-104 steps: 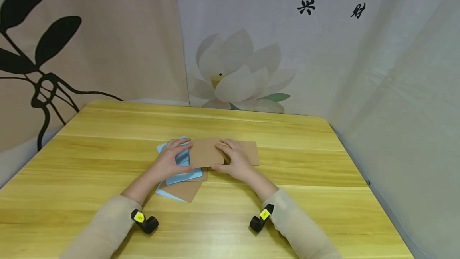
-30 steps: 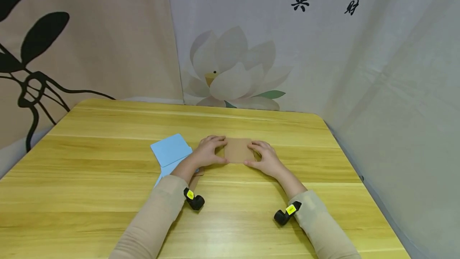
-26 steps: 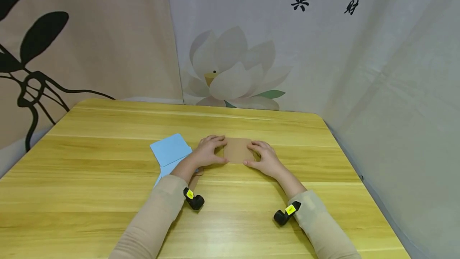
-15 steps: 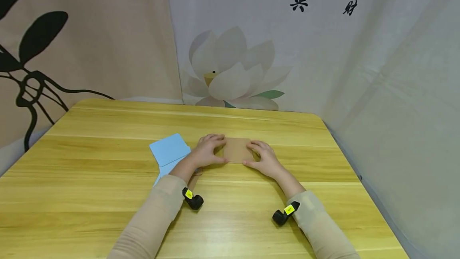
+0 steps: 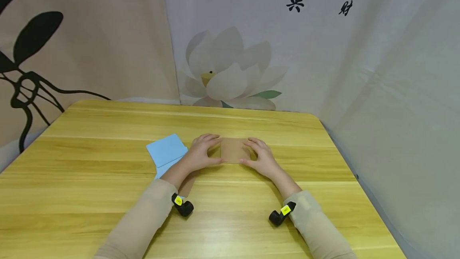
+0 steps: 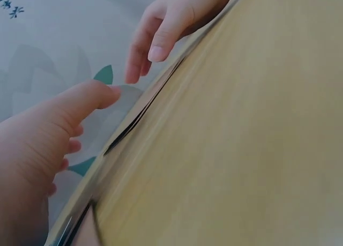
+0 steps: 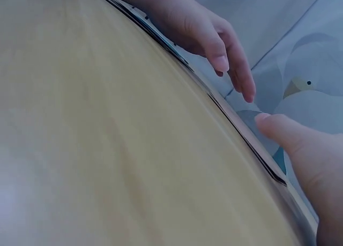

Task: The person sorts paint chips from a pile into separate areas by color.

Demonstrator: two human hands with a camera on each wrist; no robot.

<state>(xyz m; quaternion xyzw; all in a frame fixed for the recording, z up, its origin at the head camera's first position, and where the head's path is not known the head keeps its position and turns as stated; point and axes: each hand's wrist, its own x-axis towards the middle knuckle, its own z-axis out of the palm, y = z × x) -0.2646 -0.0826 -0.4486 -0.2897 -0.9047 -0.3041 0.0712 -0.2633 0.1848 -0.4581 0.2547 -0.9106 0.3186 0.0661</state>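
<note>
Well, the brown card [image 5: 235, 150] lay flat on the table between the two hands, just right of the blue cards [image 5: 167, 149]. From my remote seat I saw the left hand [image 5: 197, 154] and right hand [image 5: 264, 162] facing each other above its side edges, palms inward, each thumb spread away from relaxed fingers. In both wrist views they hovered clear of the card, pinching nothing. The fingertips overlapped its edges in my head view, and a dark gap showed beneath it at the wrists; I couldn't count the layers. The left forearm covered part of the blue cards and of a second brown card [image 5: 187, 186]. The first one's long axis seemed to run left to right, though foreshortening left me unsure. Beyond the wooden table [image 5: 287, 139] hung a lotus-printed curtain [image 5: 233, 75].
</note>
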